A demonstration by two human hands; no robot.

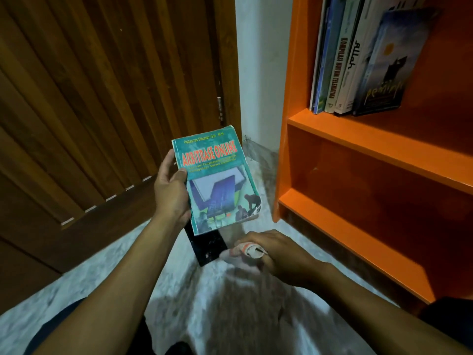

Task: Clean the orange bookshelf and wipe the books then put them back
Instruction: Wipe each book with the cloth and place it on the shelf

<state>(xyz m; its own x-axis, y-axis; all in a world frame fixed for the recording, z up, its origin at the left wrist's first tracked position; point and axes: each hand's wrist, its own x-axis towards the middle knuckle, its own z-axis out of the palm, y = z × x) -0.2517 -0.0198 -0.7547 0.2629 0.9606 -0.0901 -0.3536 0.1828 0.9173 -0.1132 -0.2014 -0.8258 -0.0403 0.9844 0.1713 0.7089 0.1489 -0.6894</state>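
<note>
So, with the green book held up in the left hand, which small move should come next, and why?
Probably bring the right hand, which grips the folded cloth low beneath the green book, up to wipe its cover. The left hand holds it face up, away from the orange bookshelf.

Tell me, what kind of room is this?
Probably a room in a home: an orange bookshelf with books stands in a corner beside a wooden door, on a pale marbled floor.

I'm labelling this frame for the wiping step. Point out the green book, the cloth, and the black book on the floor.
green book [217, 183]: head view, middle of front cover.
cloth [247, 249]: head view, bunched part in the right hand.
black book [208, 248]: head view, visible cover below the green book.
</note>
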